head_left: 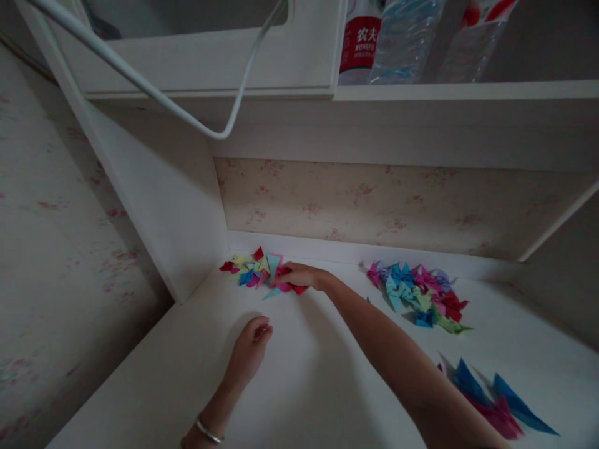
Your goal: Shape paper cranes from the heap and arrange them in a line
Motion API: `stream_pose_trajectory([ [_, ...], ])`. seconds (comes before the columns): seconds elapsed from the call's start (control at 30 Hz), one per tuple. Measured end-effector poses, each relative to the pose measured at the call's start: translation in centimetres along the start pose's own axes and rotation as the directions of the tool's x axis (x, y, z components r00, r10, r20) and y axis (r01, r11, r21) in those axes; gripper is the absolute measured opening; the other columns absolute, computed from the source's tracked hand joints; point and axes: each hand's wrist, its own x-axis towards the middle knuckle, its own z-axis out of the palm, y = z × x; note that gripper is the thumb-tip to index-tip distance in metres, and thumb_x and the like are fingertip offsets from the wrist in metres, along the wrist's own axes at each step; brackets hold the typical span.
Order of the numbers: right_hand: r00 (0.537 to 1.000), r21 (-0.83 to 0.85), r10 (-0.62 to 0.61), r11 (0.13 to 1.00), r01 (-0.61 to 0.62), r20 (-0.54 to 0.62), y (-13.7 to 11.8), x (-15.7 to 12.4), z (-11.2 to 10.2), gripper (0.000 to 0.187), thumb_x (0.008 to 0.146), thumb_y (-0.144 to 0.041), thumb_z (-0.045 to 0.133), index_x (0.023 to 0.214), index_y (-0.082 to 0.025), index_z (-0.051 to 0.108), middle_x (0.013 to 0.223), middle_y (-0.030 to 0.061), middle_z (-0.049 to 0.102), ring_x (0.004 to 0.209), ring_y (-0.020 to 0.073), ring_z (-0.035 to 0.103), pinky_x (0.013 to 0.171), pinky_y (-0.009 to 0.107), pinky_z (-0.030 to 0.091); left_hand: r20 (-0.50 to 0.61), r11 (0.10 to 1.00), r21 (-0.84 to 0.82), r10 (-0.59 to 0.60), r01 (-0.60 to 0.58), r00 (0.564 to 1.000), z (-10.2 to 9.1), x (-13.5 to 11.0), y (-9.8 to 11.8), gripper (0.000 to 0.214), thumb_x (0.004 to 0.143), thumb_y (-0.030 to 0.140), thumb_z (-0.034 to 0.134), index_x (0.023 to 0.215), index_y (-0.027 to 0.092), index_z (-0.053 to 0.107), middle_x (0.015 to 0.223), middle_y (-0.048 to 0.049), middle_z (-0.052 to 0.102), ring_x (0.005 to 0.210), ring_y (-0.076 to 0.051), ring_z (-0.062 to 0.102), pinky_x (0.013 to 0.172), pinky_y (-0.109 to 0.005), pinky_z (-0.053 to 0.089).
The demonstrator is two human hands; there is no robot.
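My right hand (302,275) reaches into a pile of small folded paper figures (248,265) at the back left of the white surface. Its fingers are closed at the right side of that pile, on a red folded paper figure (298,289); the fingertips are partly hidden among the papers. Nearer to me, my left hand (253,346) hovers with fingers curled in, and nothing shows in it. Another heap of colourful folded paper figures (416,290) lies at the back right. Larger blue and pink folded papers (500,399) sit at the front right, partly behind my right forearm.
A white shelf (444,91) overhangs the surface, with several plastic bottles (405,43) on it. From the upper left a white cable (187,121) hangs down in front. White side panels (163,187) and a flowered back wall (327,199) enclose the surface.
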Motion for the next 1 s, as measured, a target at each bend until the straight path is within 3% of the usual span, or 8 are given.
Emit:
stream_pose_trajectory([
  [0.13, 0.938, -0.107, -0.136, 0.989, 0.107, -0.319, -0.9, 2.2, 0.7, 0.073, 0.07, -0.053, 0.065, 0.131, -0.019, 0.043, 0.136, 0.0118, 0.042, 0.129, 0.0299, 0.032, 0.104, 0.042, 0.029, -0.007, 1.0, 0.019, -0.01, 0.01, 1.0, -0.5, 0.0, 0.1, 0.031, 0.076, 0.042, 0.05, 0.092, 0.017, 0.062, 0.09, -0.0068, 0.068, 0.083, -0.021, 0.064, 0.08, -0.034, 0.05],
  [0.23, 0.905, -0.212, -0.274, 0.954, 0.212, -0.327, -0.2, 0.5, 2.5, 0.07, 0.075, -0.044, 0.063, 0.135, -0.018, 0.038, 0.14, 0.0126, 0.039, 0.131, 0.0294, 0.03, 0.106, 0.043, 0.026, -0.005, 0.999, 0.036, 0.006, -0.006, 1.0, -0.5, 0.0, 0.0, 0.031, 0.076, 0.041, 0.05, 0.091, 0.017, 0.062, 0.09, -0.007, 0.068, 0.083, -0.021, 0.064, 0.08, -0.034, 0.05],
  [0.37, 0.928, -0.186, -0.253, 0.961, 0.207, -0.273, 1.6, -5.7, 5.7, 0.047, 0.08, -0.038, 0.058, 0.125, -0.024, 0.05, 0.12, 0.0058, 0.059, 0.097, 0.0219, 0.062, 0.088, 0.035, 0.044, 0.031, 0.996, 0.071, 0.054, -0.056, 0.998, 0.0, 0.0, -0.3, 0.026, 0.077, 0.037, 0.051, 0.089, 0.018, 0.063, 0.087, -0.0046, 0.067, 0.079, -0.019, 0.064, 0.076, -0.032, 0.05],
  [0.57, 0.925, -0.094, -0.078, 0.995, 0.046, -0.372, 5.4, -18.5, 7.8, 0.026, 0.088, -0.037, 0.046, 0.098, -0.022, 0.065, 0.083, 0.0014, 0.069, 0.072, 0.0157, 0.063, 0.066, 0.025, 0.046, 0.137, 0.956, 0.208, 0.181, -0.207, 0.974, 0.7, -0.1, -0.2, 0.023, 0.08, 0.035, 0.048, 0.088, 0.018, 0.063, 0.093, -0.0058, 0.065, 0.085, -0.019, 0.062, 0.08, -0.031, 0.05],
  [0.67, 0.811, -0.069, 0.051, 0.991, -0.111, -0.583, 8.6, -24.5, 6.8, 0.032, 0.088, -0.043, 0.043, 0.095, -0.021, 0.066, 0.086, 0.0039, 0.069, 0.074, 0.018, 0.062, 0.065, 0.027, 0.047, 0.155, 0.884, 0.356, 0.264, -0.303, 0.952, 0.9, 0.7, -0.1, 0.023, 0.081, 0.032, 0.047, 0.091, 0.018, 0.062, 0.097, -0.0075, 0.065, 0.093, -0.021, 0.06, 0.089, -0.034, 0.046],
  [0.83, 0.421, -0.122, 0.08, 0.894, -0.432, -0.904, 15.7, -33.5, 3.8, 0.04, 0.085, -0.051, 0.043, 0.107, -0.023, 0.061, 0.116, 0.009, 0.059, 0.109, 0.0258, 0.053, 0.095, 0.039, 0.041, 0.244, 0.667, 0.607, 0.36, -0.431, 0.9, 1.5, 3.6, -0.5, 0.028, 0.079, 0.026, 0.049, 0.102, 0.018, 0.062, 0.108, -0.0098, 0.064, 0.104, -0.023, 0.055, 0.097, -0.037, 0.039],
  [0.9, 0.415, -0.136, 0.11, 0.844, -0.519, -0.903, 18.3, -35.9, 3.2, 0.05, 0.084, -0.055, 0.043, 0.121, -0.024, 0.054, 0.129, 0.0098, 0.049, 0.117, 0.0271, 0.048, 0.1, 0.041, 0.037, 0.265, 0.606, 0.672, 0.341, -0.426, 0.902, 1.9, 4.7, -0.4, 0.03, 0.08, 0.026, 0.048, 0.106, 0.019, 0.061, 0.113, -0.0093, 0.062, 0.106, -0.023, 0.055, 0.098, -0.037, 0.039],
  [1.0, 0.532, -0.19, 0.205, 0.782, -0.594, -0.821, 20.8, -37.5, 3.1, 0.063, 0.08, -0.06, 0.046, 0.135, -0.029, 0.041, 0.141, 0.0094, 0.035, 0.122, 0.0296, 0.044, 0.098, 0.042, 0.039, 0.265, 0.565, 0.725, 0.299, -0.393, 0.917, 2.7, 6.0, 0.7, 0.031, 0.082, 0.026, 0.047, 0.11, 0.021, 0.06, 0.114, -0.0082, 0.061, 0.106, -0.024, 0.054, 0.096, -0.037, 0.039],
])
